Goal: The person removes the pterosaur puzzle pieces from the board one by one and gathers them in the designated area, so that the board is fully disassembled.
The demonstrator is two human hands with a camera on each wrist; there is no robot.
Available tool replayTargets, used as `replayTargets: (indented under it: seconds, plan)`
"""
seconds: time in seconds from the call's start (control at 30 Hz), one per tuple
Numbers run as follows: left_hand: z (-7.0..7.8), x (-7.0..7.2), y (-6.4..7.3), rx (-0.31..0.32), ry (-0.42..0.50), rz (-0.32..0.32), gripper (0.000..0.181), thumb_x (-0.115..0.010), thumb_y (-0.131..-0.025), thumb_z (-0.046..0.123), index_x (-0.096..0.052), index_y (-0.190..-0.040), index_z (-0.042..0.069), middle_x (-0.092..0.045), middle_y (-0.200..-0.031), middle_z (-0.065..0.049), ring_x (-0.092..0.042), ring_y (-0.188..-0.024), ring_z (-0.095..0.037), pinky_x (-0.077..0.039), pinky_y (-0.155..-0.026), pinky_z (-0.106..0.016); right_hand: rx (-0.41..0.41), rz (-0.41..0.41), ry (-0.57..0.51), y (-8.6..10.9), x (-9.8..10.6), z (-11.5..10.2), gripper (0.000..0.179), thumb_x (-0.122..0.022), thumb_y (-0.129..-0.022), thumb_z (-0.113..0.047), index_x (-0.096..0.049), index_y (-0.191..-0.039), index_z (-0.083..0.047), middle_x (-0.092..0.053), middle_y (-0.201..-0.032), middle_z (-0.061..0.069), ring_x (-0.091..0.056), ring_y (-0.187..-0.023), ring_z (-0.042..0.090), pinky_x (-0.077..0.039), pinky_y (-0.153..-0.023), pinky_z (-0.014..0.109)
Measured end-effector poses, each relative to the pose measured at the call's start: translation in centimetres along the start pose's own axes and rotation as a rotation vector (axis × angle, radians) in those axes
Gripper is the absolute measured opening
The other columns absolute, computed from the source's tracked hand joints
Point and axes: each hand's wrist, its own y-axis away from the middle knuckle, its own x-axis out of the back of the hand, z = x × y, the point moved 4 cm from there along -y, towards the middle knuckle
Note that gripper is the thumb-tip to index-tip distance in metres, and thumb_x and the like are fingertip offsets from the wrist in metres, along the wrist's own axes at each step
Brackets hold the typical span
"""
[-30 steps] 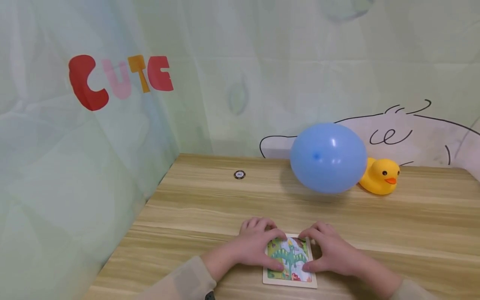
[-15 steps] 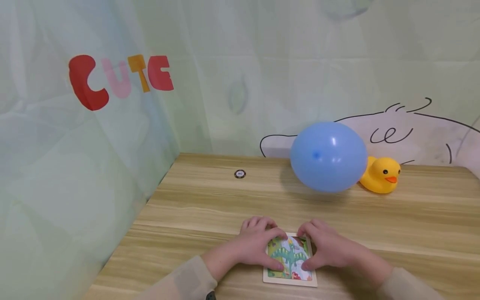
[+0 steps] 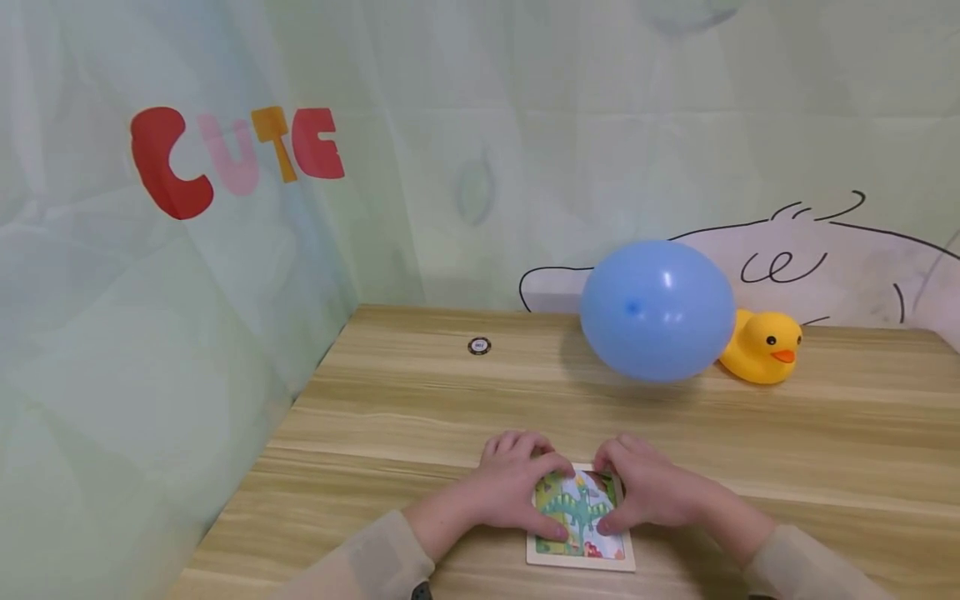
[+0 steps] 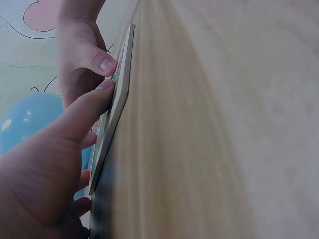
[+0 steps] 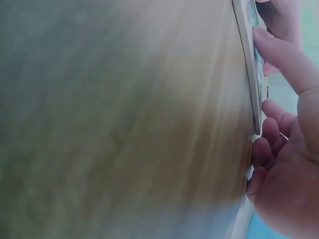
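A small jigsaw puzzle point(image 3: 581, 510) with a green winged dinosaur in a pale wooden frame lies flat on the table, between both hands. My left hand point(image 3: 516, 490) grips its left side, thumb on the lower part of the picture and index finger bent over the top edge. From the right, my right hand point(image 3: 651, 490) holds it the same way, its thumb pressing the picture's right part. In the left wrist view, the puzzle's frame point(image 4: 115, 112) shows edge-on, both thumbs on its face. Beside the frame's edge point(image 5: 251, 67) in the right wrist view, the other fingers curl.
A blue balloon point(image 3: 657, 312) stands at the back of the wooden table point(image 3: 405, 400), partly in front of a yellow rubber duck point(image 3: 763, 350). Farther left lies a poker chip point(image 3: 479, 346). A printed curtain point(image 3: 450, 183) with the letters CUTE surrounds the back and left.
My right hand has shifted slightly left, its thumb sliding farther in over the picture. The left hand keeps its place. The puzzle itself has barely moved.
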Motion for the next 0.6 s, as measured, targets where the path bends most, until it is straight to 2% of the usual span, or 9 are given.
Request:
replayTargets:
  seconds: [0.33,0.6]
  plan:
    - [0.2,0.18,0.07,0.011,0.007,-0.014,0.065,-0.066,-0.069,0.068,-0.051,-0.125,0.039,-0.039,-0.129,0.004,-0.031,-0.12,-0.022,-0.022,-0.101,-0.049,-0.044,0.029,0.037,0.26,0.01,0.48,0.068,-0.081,-0.062,-0.052,-0.047,-0.1,-0.008,-0.041,-0.093,0.002,-0.038,-0.088,0.02,-0.035,-0.074,0.035]
    - [0.07,0.13,-0.05,0.03,0.019,-0.011,0.066,-0.069,-0.067,0.068,-0.052,-0.124,0.039,-0.039,-0.127,0.005,-0.031,-0.119,-0.022,-0.022,-0.101,-0.049,-0.004,0.048,0.062,0.13,0.04,0.47,0.065,-0.079,-0.062,-0.055,-0.048,-0.097,-0.009,-0.042,-0.09,-0.001,-0.038,-0.084,0.019,-0.033,-0.072,0.033]
